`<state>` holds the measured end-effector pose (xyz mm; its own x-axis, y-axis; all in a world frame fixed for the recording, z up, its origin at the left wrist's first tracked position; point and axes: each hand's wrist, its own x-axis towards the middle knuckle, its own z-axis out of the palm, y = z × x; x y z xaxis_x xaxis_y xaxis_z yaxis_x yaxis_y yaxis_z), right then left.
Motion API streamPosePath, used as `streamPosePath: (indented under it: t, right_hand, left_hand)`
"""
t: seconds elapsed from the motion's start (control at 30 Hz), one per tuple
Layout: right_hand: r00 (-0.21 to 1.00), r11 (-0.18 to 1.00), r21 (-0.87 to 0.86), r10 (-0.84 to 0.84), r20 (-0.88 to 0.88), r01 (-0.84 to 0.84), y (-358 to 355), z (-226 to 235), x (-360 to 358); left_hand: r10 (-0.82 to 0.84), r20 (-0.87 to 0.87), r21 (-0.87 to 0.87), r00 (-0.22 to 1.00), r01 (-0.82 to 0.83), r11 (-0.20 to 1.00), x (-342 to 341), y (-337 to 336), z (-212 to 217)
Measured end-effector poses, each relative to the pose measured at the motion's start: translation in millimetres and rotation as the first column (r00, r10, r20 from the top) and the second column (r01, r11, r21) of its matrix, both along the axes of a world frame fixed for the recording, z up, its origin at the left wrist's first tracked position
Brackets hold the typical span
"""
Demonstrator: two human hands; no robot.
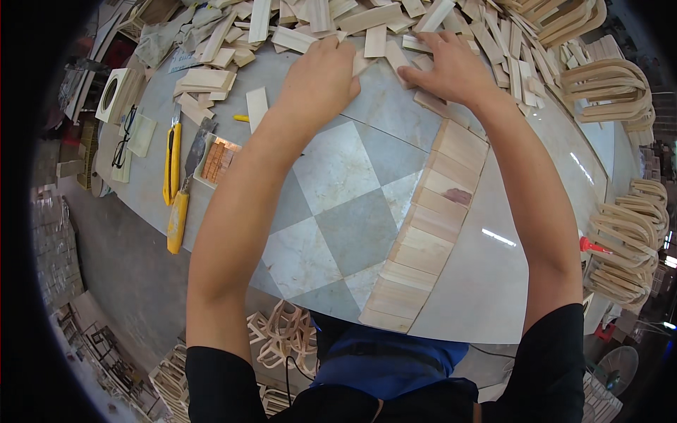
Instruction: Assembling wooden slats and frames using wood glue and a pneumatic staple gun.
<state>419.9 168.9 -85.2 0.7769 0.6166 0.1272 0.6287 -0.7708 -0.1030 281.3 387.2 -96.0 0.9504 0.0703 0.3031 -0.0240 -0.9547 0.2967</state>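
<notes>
Grey floor [123, 243] at left — lamp [671, 261] and fan [618, 365] at right.

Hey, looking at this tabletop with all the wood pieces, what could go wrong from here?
The heaped loose wood pieces overlap, so some could slide as the fingers of the left hand and right hand work at the heap.

The row of wood pieces reaches close to the near edge of the table; a bump might knock it out of line.

The scraper's yellow handle lies at the table edge near the left forearm and might get knocked off.

Yellow cutter [171, 163], black eyeglasses [125, 139], round fan [615, 369]
</notes>
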Motion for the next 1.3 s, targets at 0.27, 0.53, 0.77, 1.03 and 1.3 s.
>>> streamPosePath:
  t: [0.27, 0.53, 0.77, 1.03, 1.3]
  right_hand:
    - [1.0, 0.998, -0.06, 0.023, -0.009, -0.023, 7.1, 11.2, -5.5]
    - [0.976, 0.989, -0.002, 0.146, -0.164, -0.148, 2.2, 0.5, 24.3]
    - [0.966, 0.986, -0.031, 0.156, -0.208, -0.166, 6.5, 16.8, 6.0]
    - [0.956, 0.99, -0.075, 0.092, -0.279, -0.117, -0.7, 27.7, 6.0]
    - [0.948, 0.988, -0.043, -0.154, -0.279, 0.148, -58.2, 73.4, -30.5]
  left_hand:
    - [-0.093, -0.134, -0.032, 0.987, 0.09, 0.995, -72.4, -19.5, 25.3]
    - [-0.152, -0.304, -0.197, 0.94, 0.094, 0.976, -109.0, -37.5, 42.3]
    - [-0.161, -0.062, -0.146, 0.985, 0.151, 0.978, -121.4, -36.6, 19.4]
    - [-0.287, -0.011, -0.068, 0.958, 0.286, 0.956, -84.8, -42.8, 19.0]
    - [-0.343, 0.185, 0.009, 0.921, 0.348, 0.938, -37.4, -58.5, -5.4]
